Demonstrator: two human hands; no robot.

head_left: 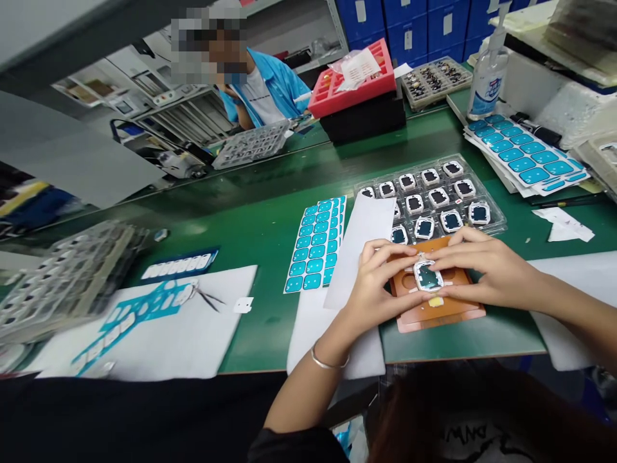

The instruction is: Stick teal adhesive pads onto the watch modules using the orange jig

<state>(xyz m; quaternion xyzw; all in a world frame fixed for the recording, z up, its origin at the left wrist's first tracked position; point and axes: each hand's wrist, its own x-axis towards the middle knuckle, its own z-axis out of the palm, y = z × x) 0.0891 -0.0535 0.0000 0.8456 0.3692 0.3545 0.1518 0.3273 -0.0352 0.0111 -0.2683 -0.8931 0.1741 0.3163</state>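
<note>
A small white-framed watch case [429,276] with a dark centre is gripped at both sides, just over an orange fixture block [446,315]. My left hand [378,283], with a bracelet at the wrist, pinches its left side. On its right side are the fingers and thumb of my right hand [482,267]. Whether the case touches the block beneath I cannot tell. Behind my hands lies a clear plastic tray [496,222] with rows of similar cases. A white paper sheet [361,247] and sheets of blue stickers [308,247] lie left of my left hand.
At left are tweezers [208,296] on a white foam mat [236,334], and stacked trays [72,276]. More blue sticker sheets [530,154] and a pump bottle [488,80] stand at the back right. A red bin [354,80] sits across the bench, near a seated person [270,83].
</note>
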